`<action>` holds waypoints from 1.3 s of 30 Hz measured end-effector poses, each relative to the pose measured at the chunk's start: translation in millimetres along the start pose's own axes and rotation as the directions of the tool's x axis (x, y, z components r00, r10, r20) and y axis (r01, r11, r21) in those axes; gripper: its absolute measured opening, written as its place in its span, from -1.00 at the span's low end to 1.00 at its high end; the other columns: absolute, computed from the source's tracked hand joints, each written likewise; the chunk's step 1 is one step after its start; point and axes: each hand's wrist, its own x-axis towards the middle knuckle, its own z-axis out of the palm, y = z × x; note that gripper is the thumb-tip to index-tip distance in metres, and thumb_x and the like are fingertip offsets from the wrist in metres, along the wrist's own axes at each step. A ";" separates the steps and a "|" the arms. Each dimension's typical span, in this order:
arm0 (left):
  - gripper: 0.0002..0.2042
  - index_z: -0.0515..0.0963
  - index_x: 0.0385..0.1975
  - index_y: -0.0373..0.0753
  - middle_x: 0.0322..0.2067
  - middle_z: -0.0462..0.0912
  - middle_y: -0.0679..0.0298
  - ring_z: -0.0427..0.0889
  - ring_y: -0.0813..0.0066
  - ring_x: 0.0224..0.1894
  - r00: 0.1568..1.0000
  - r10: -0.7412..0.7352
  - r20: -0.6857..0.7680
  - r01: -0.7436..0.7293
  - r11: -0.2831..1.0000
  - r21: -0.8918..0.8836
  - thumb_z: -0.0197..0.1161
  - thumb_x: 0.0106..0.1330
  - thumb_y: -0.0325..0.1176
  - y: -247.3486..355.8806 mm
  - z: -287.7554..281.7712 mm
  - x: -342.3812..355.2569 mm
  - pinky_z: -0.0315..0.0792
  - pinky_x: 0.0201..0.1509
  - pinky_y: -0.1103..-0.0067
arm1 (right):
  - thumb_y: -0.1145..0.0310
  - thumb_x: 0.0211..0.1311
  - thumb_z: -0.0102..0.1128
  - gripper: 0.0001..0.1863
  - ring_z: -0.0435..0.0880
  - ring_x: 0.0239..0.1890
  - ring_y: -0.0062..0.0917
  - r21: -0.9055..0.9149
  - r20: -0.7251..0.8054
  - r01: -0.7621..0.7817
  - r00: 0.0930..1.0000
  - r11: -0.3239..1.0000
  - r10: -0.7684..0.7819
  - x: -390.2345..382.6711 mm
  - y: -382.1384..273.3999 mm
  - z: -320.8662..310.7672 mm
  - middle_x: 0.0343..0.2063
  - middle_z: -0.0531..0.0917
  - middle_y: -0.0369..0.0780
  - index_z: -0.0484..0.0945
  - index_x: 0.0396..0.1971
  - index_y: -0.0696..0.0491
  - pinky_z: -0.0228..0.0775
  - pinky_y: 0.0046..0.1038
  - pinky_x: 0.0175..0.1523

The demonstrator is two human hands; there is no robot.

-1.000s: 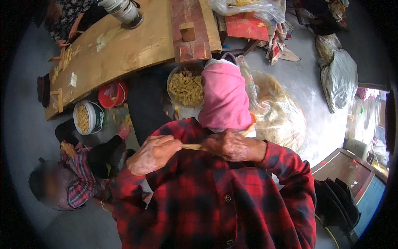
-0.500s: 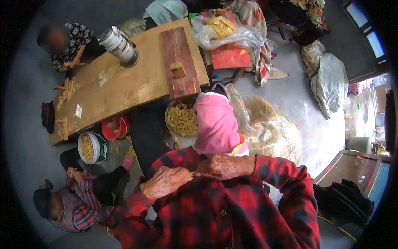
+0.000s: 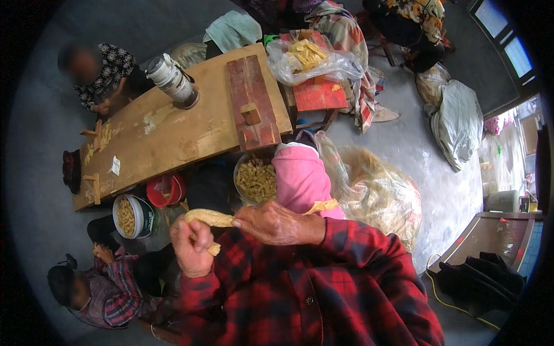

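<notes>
A pale yellow, flexible strip (image 3: 210, 218), possibly bean curd skin, stretches between my hands in front of my chest. It loops over the raised fingers of my left hand (image 3: 193, 247), and a short end shows below them. My right hand (image 3: 276, 224) pinches the strip's other end. Beyond my right hand, a flat yellow strip (image 3: 322, 206) lies on the pink cloth (image 3: 301, 176) over my leg. Left of the cloth stands a round basin holding small yellow twisted pieces (image 3: 257, 180), its near side partly covered by my hand.
A long wooden table (image 3: 167, 132) carries a metal flask (image 3: 173, 81) and a red board (image 3: 251, 106). Beside it are a white bucket (image 3: 141, 216) and a red bucket (image 3: 167, 190). Large plastic sacks (image 3: 375, 190) lie at right. Co-workers sit at left. A red stool (image 3: 320, 98) holds bagged strips.
My left hand has moved left and turned fingers up, with the strip now looped over it. My right hand has shifted left, keeping the strip's end. The view has tilted slightly.
</notes>
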 end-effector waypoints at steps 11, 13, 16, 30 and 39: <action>-0.74 0.40 -0.17 -0.53 -0.11 0.46 -0.10 0.54 -0.02 -0.11 0.714 -0.025 0.699 -0.699 0.017 0.715 0.06 0.10 -0.68 -46.2 27.8 9.9 0.51 -0.14 0.38 | 0.35 0.30 -0.13 -0.77 0.45 -0.50 -0.19 0.271 -0.101 -0.102 0.986 0.957 0.133 -33.2 20.9 -4.1 -0.56 0.45 -0.02 0.36 -0.26 0.23 0.25 -0.27 -0.34; -0.77 0.43 -0.23 -0.53 -0.14 0.47 -0.10 0.57 0.01 -0.19 0.699 0.011 0.715 -0.715 0.033 0.698 0.09 0.09 -0.67 -49.5 26.2 8.3 0.53 -0.20 0.40 | 0.33 0.32 -0.15 -0.75 0.43 -0.52 -0.23 0.307 -0.091 -0.136 0.981 0.942 0.171 -36.4 23.1 1.1 -0.59 0.44 -0.01 0.37 -0.29 0.24 0.24 -0.28 -0.36; -0.83 0.47 -0.33 -0.51 -0.19 0.50 -0.07 0.61 0.07 -0.30 0.637 0.079 0.767 -0.770 0.016 0.638 0.15 0.04 -0.65 -53.7 24.3 10.9 0.54 -0.29 0.44 | 0.30 0.33 -0.16 -0.72 0.39 -0.54 -0.28 0.331 -0.032 -0.264 0.956 0.906 0.290 -41.2 30.7 9.3 -0.61 0.43 -0.01 0.38 -0.34 0.26 0.22 -0.31 -0.38; -0.74 0.45 -0.25 -0.34 -0.26 0.55 0.19 0.57 0.38 -0.23 0.999 -0.037 0.025 0.032 0.979 0.199 0.27 0.03 -0.56 -62.5 21.5 3.8 0.44 -0.09 0.57 | 0.40 0.31 -0.13 -0.82 0.40 -0.63 -0.34 0.334 -0.160 -0.316 0.910 0.888 0.384 -36.8 15.3 3.3 -0.65 0.41 -0.08 0.40 -0.30 0.21 0.21 -0.37 -0.52; -0.72 0.35 -0.09 -0.36 -0.13 0.51 0.15 0.53 0.43 -0.11 0.978 -0.208 -0.029 0.206 0.976 -0.067 0.10 0.18 -0.56 -79.1 17.1 6.6 0.43 -0.02 0.55 | 0.45 0.24 -0.07 -0.87 0.40 -0.59 -0.09 -0.107 -0.147 0.004 0.989 0.994 -0.020 -39.9 24.8 5.6 -0.65 0.35 -0.03 0.33 -0.39 0.22 0.19 -0.22 -0.51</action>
